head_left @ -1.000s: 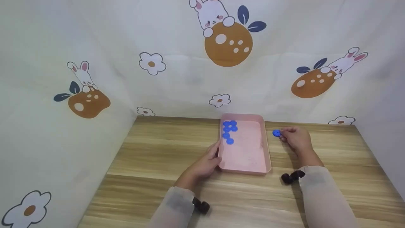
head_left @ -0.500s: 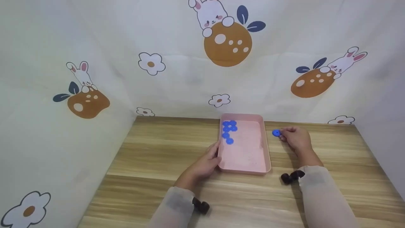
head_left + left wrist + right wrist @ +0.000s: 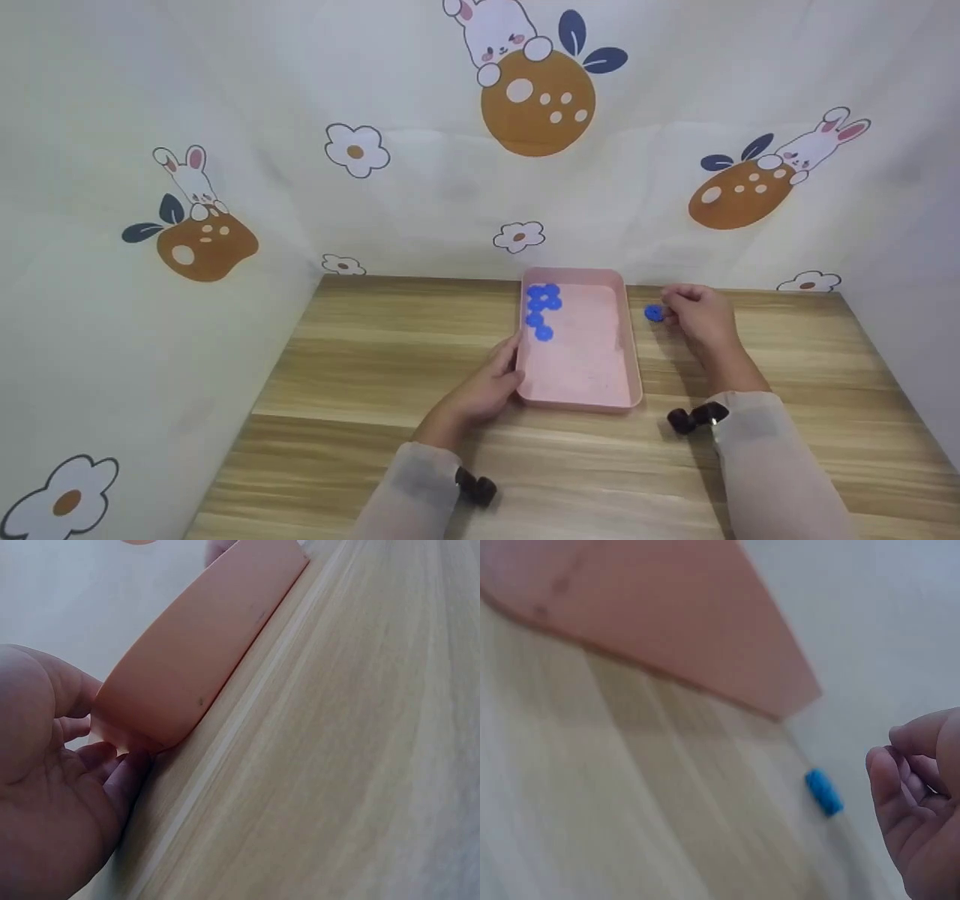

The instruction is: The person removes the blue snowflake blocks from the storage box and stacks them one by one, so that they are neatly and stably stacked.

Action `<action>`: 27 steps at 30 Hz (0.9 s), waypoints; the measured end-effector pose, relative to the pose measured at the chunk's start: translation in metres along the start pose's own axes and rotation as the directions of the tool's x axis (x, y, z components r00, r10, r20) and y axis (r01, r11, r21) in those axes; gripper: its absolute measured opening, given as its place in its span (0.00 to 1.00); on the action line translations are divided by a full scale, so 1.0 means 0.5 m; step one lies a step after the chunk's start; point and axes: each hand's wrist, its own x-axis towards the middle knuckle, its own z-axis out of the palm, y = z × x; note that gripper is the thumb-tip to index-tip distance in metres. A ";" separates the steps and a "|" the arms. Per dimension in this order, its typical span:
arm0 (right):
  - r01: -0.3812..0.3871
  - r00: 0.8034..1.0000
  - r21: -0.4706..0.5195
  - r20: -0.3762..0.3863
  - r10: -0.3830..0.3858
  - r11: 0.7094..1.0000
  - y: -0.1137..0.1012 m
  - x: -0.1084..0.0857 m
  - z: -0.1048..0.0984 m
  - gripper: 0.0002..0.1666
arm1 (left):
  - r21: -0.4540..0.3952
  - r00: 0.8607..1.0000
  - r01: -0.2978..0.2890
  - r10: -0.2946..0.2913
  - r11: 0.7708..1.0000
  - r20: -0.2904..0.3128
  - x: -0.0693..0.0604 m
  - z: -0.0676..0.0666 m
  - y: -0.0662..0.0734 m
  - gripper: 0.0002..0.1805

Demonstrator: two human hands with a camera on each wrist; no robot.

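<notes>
Sitting beside tray (image 3: pixel 577 356): blue disc (image 3: pixel 653 313)

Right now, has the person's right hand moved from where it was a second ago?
Yes, slightly upward in the head view: the right hand now reaches the line of the table's back edge, having been below it.

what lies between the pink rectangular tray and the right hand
In the head view, one small blue round disc lies between the pink rectangular tray and the right hand.
</notes>
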 end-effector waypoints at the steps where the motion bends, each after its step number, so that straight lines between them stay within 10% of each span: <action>1: 0.011 1.000 0.007 0.007 -0.011 1.000 -0.011 -0.005 0.005 0.24 | -0.002 1.000 0.002 -0.002 1.000 -0.002 0.001 0.000 0.000 0.39; 15: 0.153 0.980 0.117 0.107 -0.166 0.981 -0.113 -0.049 0.108 0.20 | -0.021 0.999 0.048 -0.048 0.999 0.007 0.000 -0.001 0.000 0.38; 27: 0.135 0.975 -0.095 0.189 -0.115 0.986 -0.134 0.025 0.224 0.18 | -0.014 1.000 -0.027 0.027 1.000 -0.002 0.001 0.000 -0.001 0.38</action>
